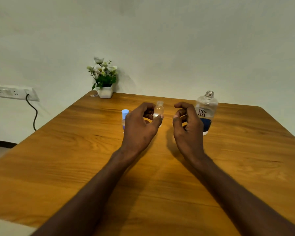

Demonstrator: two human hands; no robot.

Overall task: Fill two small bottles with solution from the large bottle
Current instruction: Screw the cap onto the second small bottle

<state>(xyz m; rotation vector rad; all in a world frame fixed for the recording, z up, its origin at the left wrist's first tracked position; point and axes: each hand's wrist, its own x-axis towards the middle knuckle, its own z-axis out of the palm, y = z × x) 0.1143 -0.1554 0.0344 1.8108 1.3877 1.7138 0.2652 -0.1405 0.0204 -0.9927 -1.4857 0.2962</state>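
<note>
The left hand (140, 126) hides most of the capped small bottle (124, 116), leaving only its pale blue cap and a strip of clear wall at centre left of the frame. It also covers the lower left side of the open small bottle (158, 110), whose threaded neck stands bare; its thumb and curled fingers are apart, seemingly just around that bottle rather than clamped on it, though contact is hard to judge. The right hand (186, 123) hides the left edge of the large bottle (207, 111) at centre right, fingers loosely curled and holding nothing. The large bottle is uncapped and upright on the wooden table (75, 150); liquid levels in all three cannot be made out. A potted plant (104, 77) stands at the table's far edge
</note>
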